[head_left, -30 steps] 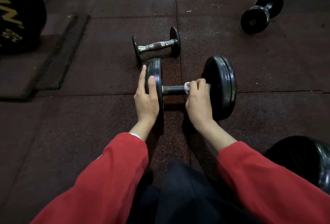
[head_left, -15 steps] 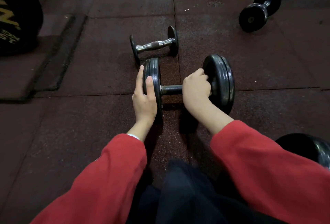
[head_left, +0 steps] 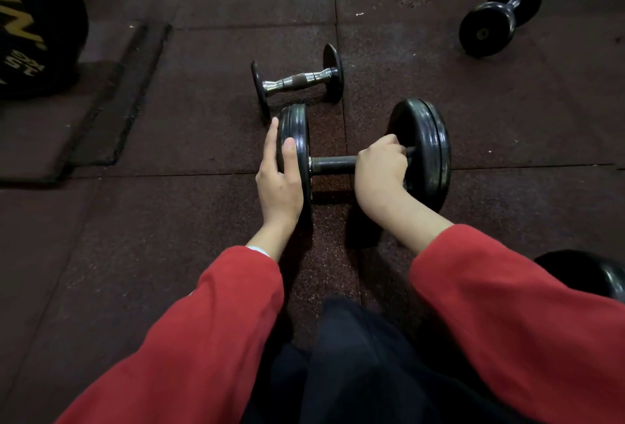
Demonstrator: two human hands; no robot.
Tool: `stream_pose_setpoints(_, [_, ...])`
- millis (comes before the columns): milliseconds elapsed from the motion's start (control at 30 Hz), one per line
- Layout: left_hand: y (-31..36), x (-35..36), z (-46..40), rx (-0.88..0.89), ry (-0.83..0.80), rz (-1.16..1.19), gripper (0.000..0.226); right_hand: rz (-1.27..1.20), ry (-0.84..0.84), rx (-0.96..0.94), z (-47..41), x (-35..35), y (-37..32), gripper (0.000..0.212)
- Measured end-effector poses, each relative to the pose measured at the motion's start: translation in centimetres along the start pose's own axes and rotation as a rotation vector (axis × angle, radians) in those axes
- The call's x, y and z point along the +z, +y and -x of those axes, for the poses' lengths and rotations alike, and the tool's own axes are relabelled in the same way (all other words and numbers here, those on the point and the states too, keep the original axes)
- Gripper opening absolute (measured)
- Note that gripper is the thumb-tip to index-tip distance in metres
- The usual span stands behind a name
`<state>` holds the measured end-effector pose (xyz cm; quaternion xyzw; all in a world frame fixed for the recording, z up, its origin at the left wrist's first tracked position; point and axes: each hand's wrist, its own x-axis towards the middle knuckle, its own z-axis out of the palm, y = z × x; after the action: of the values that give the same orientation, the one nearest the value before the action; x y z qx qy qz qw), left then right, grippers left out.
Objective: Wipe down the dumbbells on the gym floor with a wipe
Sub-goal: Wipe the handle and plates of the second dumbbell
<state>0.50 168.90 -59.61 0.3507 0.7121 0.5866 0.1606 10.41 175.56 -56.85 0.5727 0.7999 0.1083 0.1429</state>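
A black plate dumbbell (head_left: 333, 165) lies crosswise on the dark rubber floor in front of me. My left hand (head_left: 280, 180) rests against its left plate, fingers straight along the outer face and thumb over the rim. My right hand (head_left: 380, 170) is curled round the right end of the bar, right up against the inner face of the right plate. The wipe is hidden inside that fist. A small chrome-handled dumbbell (head_left: 297, 80) lies just behind, close to the left plate. Another black dumbbell (head_left: 497, 18) lies far right.
A round black weight (head_left: 588, 275) sits at the right edge beside my right sleeve. A large black object with yellow lettering (head_left: 33, 28) stands at the far left on a raised mat (head_left: 111, 102). My dark-trousered knee fills the bottom centre.
My right hand has slid right along the bar to the right plate, and the white wipe that showed at its fingertips is now covered. My left hand has stayed on the left plate.
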Motion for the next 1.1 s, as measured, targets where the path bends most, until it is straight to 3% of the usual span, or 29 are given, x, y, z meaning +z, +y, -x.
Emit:
stream_pose_setpoints(333, [0.0, 0.1, -0.4, -0.006, 0.003, 0.015, 0.053, -0.18, 0.117, -0.055, -2.2, -0.2, 1.3, 0.035])
stream_pose_setpoints(567, [-0.2, 0.2, -0.6, 0.004, 0.008, 0.012, 0.052, -0.58, 0.178, -0.389, 0.1, -1.1, -2.7, 0.023])
stream_pose_setpoints(733, [-0.2, 0.3, -0.8, 0.003, 0.008, 0.013, 0.053, -0.659, 0.23, -0.37, -0.8, 0.2, -3.0, 0.021])
stream_pose_setpoints(833, [-0.3, 0.2, -0.9, 0.005, 0.014, 0.009, 0.053, -0.621, 0.157, -0.359, -2.6, -0.3, -3.2, 0.025])
stream_pose_setpoints(1100, [-0.5, -0.1, 0.0, 0.037, 0.002, 0.019, 0.055, -0.566, -0.297, -0.423, -5.5, -2.5, -2.7, 0.035])
